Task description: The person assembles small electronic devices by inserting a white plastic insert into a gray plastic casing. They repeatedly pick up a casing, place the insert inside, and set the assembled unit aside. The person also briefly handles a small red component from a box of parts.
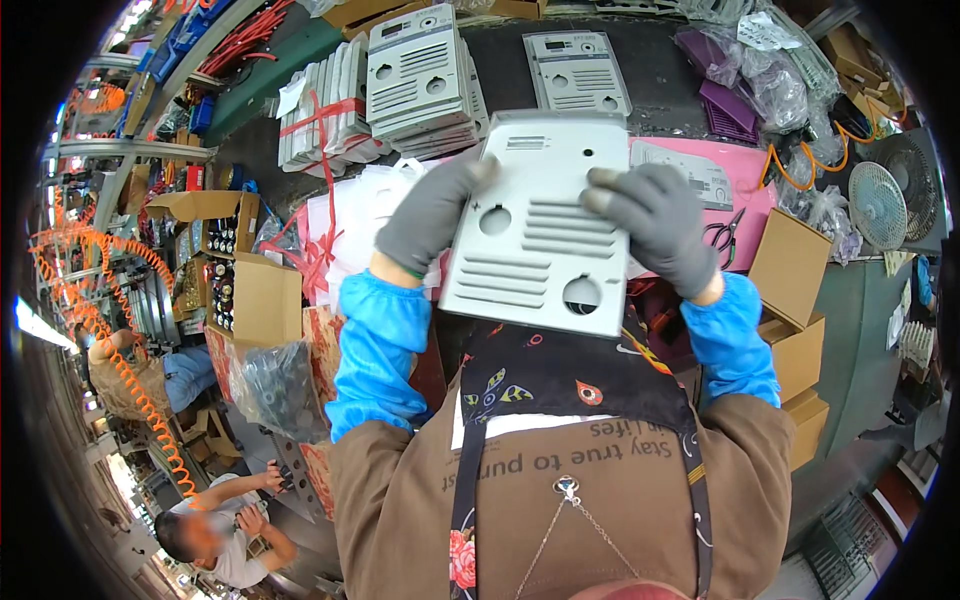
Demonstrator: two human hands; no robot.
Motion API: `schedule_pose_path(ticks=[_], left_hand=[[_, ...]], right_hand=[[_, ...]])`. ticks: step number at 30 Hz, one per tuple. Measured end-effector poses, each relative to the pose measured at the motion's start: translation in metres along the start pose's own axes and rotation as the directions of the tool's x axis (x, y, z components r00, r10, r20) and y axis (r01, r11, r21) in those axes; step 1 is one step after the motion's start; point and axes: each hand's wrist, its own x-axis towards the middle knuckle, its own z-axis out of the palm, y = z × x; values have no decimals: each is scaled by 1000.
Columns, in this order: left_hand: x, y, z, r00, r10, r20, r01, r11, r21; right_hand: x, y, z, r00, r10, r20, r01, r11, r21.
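Observation:
A light grey slotted metal panel [520,175] is tilted up in front of my chest, with two larger round holes and rows of louvres. My left hand [425,220], in a grey glove, grips its left edge, thumb on the face and the other fingers hidden behind. My right hand [660,225], also gloved, is closed round the right edge, its fingertips curled onto the face near a small hole. Behind the panel, a similar printed panel [690,178] lies on a pink sheet [755,165], with dark-handled scissors [722,238] to its right.
A stack of grey panels [420,75] and a tied bundle [325,110] stand at the back left; another pile [577,75] is at the back. Cardboard boxes [790,260] and a fan [878,200] stand right. A co-worker [225,530] is at lower left.

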Motion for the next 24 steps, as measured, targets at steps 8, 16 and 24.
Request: schedule_pose_path(ticks=[8, 16, 24], left_hand=[[42, -89, -17, 948, 286, -137, -216, 899, 381], [48, -93, -5, 877, 362, -315, -41, 711, 702], [49, -96, 3, 763, 570, -303, 223, 208, 952]], right_hand=[[-181, 153, 69, 692, 700, 175, -619, 700, -356], [-247, 193, 103, 546, 677, 494, -448, 734, -510], [-249, 214, 70, 724, 457, 516, -509, 860, -48]])
